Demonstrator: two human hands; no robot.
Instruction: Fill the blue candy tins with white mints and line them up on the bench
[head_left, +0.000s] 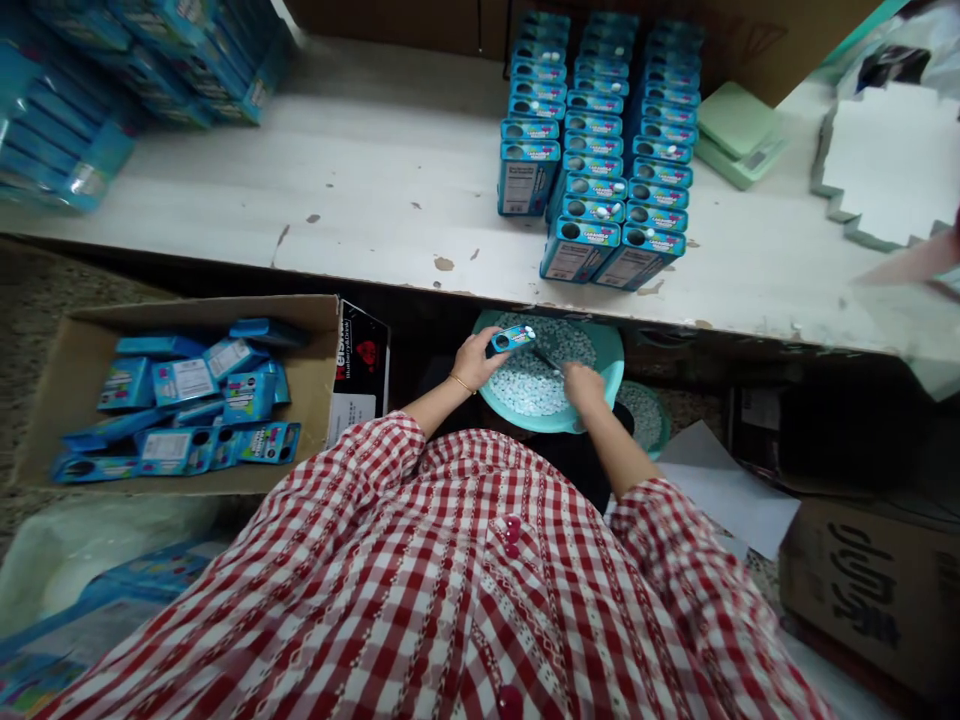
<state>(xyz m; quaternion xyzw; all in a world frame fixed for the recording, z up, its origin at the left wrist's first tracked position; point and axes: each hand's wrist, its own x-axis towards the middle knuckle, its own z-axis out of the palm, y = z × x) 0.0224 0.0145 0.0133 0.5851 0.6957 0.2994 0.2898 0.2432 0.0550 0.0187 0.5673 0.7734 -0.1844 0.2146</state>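
My left hand (476, 360), with a thin gold bracelet on the wrist, holds a small blue box (514, 339) tilted above a round teal tray (604, 350). The tray is heaped with small white pellets (529, 380). My right hand (583, 388) sits over the tray's right side. Its fingers are closed on a thin dark tool (547, 360), whose tip reaches toward the box. The tray rests low in front of my body, below the table edge, and part of its near rim is hidden by my arms.
Upright blue boxes stand in several rows on a chipped white table (337, 220), whose edge runs just beyond the tray. More blue boxes lie in a cardboard carton (75, 400) to the left. A smaller teal bowl (649, 415) sits to the right, and a printed carton (870, 590) stands lower right.
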